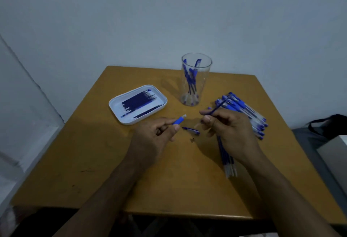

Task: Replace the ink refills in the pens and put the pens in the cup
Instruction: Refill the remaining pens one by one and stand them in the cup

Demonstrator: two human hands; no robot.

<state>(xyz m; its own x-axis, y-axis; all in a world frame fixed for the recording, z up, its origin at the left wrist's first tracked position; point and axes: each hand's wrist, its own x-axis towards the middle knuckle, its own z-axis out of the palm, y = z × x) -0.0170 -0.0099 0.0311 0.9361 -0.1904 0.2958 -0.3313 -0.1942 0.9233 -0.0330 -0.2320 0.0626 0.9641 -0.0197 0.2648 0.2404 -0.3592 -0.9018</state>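
My left hand (155, 135) pinches a blue pen grip section (179, 120) with a clear tip, pointing up and right. My right hand (228, 129) holds a thin dark blue ink refill (218, 106) between thumb and fingers, angled up to the right; a clear pen barrel seems to sit in the same hand, mostly hidden. A blue pen cap (191, 130) lies on the table between the hands. The clear cup (195, 79) behind holds several blue pens. A white tray (116, 103) at the left holds several dark refills (139, 100).
A heap of blue pens (244, 111) lies right of the cup. A few used refills (227, 159) lie under my right wrist. The wooden table (93, 161) stands against a pale wall. A dark bag (330, 124) sits off the table's right side.
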